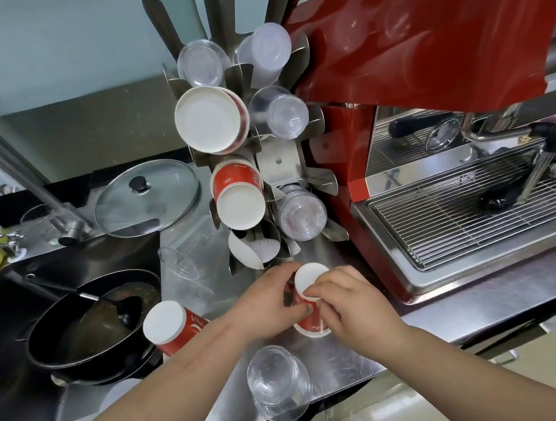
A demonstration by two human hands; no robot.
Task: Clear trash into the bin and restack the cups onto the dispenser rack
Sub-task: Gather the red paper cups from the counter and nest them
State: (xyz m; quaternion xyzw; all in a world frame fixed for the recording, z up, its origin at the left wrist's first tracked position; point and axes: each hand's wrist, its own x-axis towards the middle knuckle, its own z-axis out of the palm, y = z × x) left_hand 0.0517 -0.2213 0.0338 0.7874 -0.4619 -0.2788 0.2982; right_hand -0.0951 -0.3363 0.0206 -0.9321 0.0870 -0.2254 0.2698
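- Red paper cup stack (309,310), centre of the frame, standing upside down on the steel surface (347,357); white base faces up, long axis near upright, leaning slightly toward the top of the frame.
- Left hand (266,306) grips the stack from its left side, fingers curled round the wall; right hand (346,301) grips from the right, fingers (315,288) pinching the top cup's base rim. Both hands touch the stack, so neither is nearer.
- Dispenser rack (277,166) rises just above the hands in the frame; its lowest left sleeve (256,247) lies directly beyond the stack's upturned base, holding only a few white items.
- Judgement: the stack's axis already points roughly toward that sleeve, so the coming move is likely a short lift and feed away from the person.
- Second red cup stack (172,327), left of the hands, and clear plastic cups (279,385), lower centre, remain on the surface.
- Periphery: sink with dark pan (90,329), lower left; red espresso machine (442,56), right.
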